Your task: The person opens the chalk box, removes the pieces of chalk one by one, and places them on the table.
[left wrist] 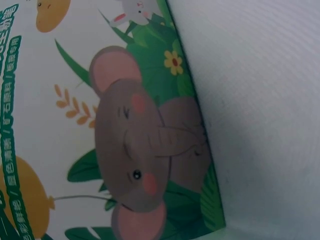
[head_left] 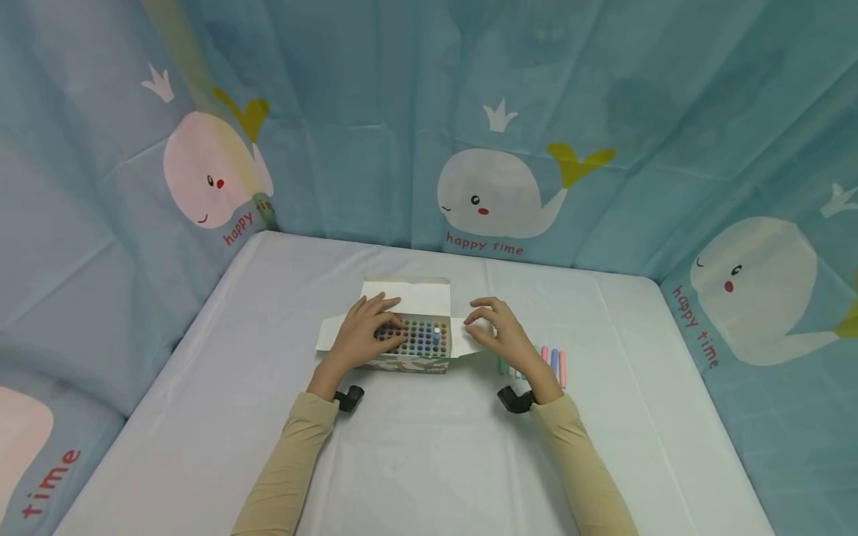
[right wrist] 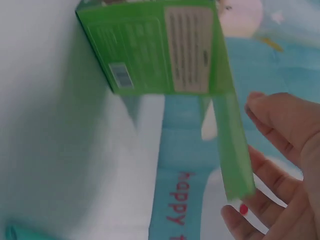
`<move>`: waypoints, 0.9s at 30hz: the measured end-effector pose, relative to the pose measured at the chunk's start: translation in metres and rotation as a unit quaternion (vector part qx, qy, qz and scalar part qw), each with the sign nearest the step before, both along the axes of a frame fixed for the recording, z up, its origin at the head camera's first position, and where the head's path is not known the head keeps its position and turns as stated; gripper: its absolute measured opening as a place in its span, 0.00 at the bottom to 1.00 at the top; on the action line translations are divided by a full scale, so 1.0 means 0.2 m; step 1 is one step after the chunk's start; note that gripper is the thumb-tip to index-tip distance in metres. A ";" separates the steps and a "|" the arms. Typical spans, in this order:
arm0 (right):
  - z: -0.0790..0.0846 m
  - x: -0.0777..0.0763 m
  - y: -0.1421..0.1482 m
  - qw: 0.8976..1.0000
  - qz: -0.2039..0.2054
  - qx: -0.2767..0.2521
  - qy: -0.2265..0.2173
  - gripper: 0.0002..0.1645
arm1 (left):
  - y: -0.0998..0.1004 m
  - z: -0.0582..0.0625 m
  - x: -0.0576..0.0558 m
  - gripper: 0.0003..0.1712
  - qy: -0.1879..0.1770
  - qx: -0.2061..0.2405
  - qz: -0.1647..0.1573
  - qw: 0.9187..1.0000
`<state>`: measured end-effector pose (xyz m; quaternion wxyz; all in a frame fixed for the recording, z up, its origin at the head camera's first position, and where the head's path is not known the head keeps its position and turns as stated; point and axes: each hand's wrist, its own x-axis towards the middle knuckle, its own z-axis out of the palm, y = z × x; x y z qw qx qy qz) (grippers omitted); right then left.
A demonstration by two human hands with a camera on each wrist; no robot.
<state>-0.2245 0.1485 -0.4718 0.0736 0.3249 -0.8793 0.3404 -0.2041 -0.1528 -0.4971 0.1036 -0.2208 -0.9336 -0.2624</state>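
Note:
A box of chalk [head_left: 417,364] stands with its lid and side flaps folded out, rows of coloured round ends showing inside. One blue chalk stick [head_left: 436,336] sticks up above the others near the right end. Over the box's left part lies my left hand [head_left: 362,333], thumb and fingers apart above the rows, with no chalk visible between them. My right hand [head_left: 501,331], fingers loosely bent and holding nothing, hovers beside the white right flap [head_left: 464,339]. In the right wrist view, its fingers are near the green flap [right wrist: 234,150]; contact is unclear.
Several loose chalk sticks [head_left: 562,368] lie on the white tablecloth [head_left: 429,454] to the right, partly hidden by my right hand and wrist. Blue whale-print curtains [head_left: 375,164] rise behind the table and at both sides.

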 end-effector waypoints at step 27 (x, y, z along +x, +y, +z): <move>-0.03 -0.03 -0.24 0.992 0.046 0.106 0.058 0.08 | 0.00 0.00 0.00 0.12 0.008 -0.004 0.002 1.000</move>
